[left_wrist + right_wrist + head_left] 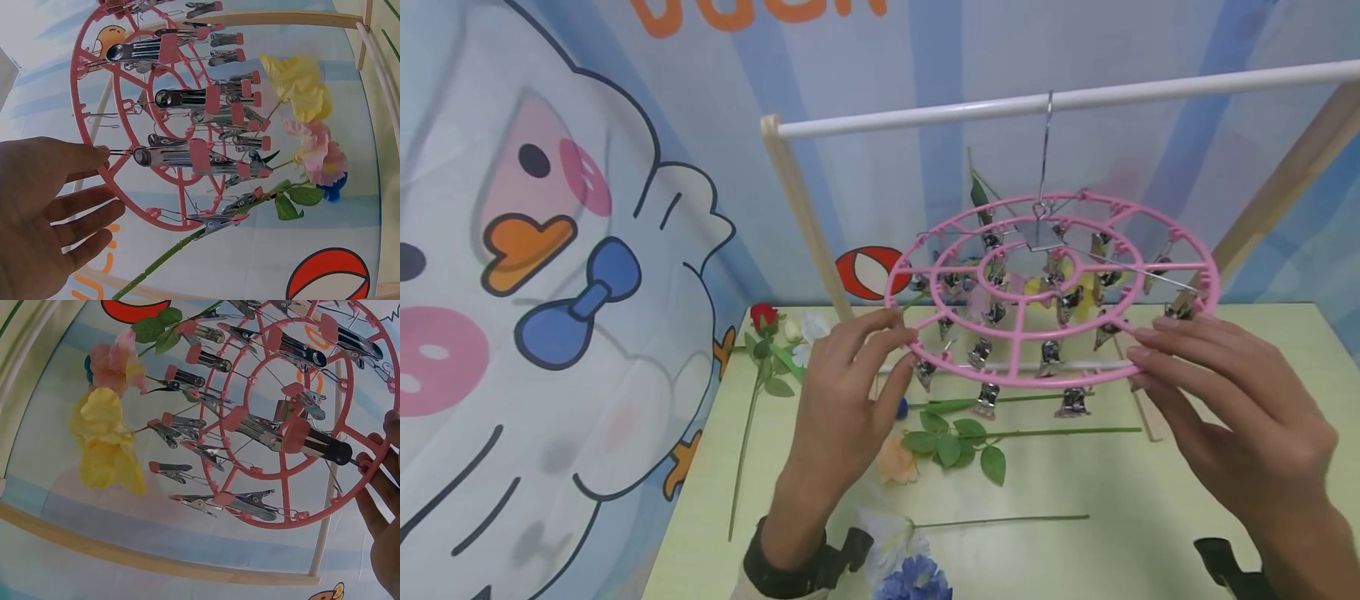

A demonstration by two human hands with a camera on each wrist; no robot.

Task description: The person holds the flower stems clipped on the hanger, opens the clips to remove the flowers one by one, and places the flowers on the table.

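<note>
A round pink clip hanger point(1017, 342) hangs by its metal hook from a white rod point(925, 115). My left hand point(842, 400) pinches its rim at the near left with thumb and fingers. At the near right, my right hand point(1247, 417) pinches the rim too. Metal clips point(172, 156) with pink tips dangle from the rings. Yellow flowers point(106, 440) and pink flowers point(115, 365) hang head down on the hanger's far side. A blue flower point(332, 189) shows partly behind the pink ones.
The rod belongs to a wooden-legged rack point(805, 217) on a pale table point(1045, 558). On the table lie a red rose point(763, 315), a peach flower point(898, 460), a white flower point(883, 533) and a blue flower point(916, 581). A cartoon-printed cloth point(625, 433) stands behind.
</note>
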